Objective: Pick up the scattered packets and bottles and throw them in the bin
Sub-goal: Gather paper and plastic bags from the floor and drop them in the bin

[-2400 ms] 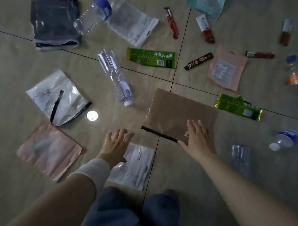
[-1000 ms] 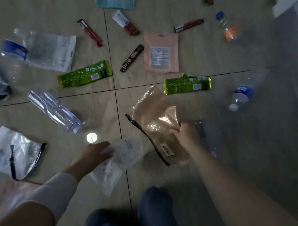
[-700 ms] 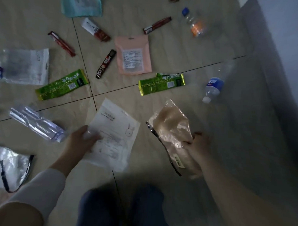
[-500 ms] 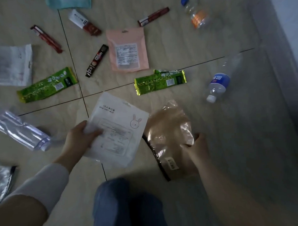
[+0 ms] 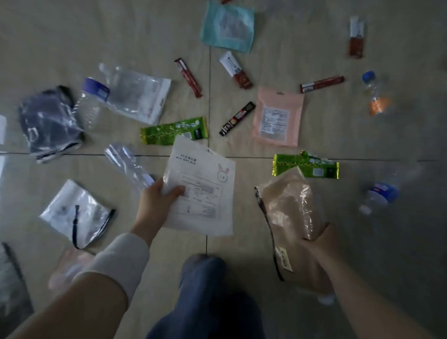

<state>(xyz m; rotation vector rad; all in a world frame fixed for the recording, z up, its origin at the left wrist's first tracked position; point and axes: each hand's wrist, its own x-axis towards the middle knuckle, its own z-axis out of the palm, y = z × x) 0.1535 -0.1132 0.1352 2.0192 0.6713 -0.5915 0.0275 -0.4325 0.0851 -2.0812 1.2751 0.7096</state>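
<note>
- My knee [image 5: 203,295] in blue trousers is nearest, low in the middle, above the tiled floor [image 5: 70,37].
- My right hand [image 5: 321,246] has its fingers closed on the lower edge of a crinkled tan pouch [image 5: 289,209], which is held up off the floor; a dark strip runs down its left side.
- My left hand [image 5: 156,205], with a pale cuff at the wrist, pinches a white printed packet [image 5: 204,194] by its left edge, thumb on top; a small rabbit drawing sits near its upper right corner.
- To the left lie a clear bag with a black cord [image 5: 76,212] and a crushed clear bottle [image 5: 128,166], its end just beside my left hand.
- Just past the tan pouch is a green wrapper [image 5: 306,164]; a blue-labelled bottle [image 5: 379,197] lies further right.
- Further out: another green wrapper [image 5: 175,131], a pink pouch [image 5: 278,116], a black stick sachet [image 5: 238,118].
- Farthest: a teal pouch [image 5: 227,26] and red sachets, well apart.
- I cannot see any bin.
</note>
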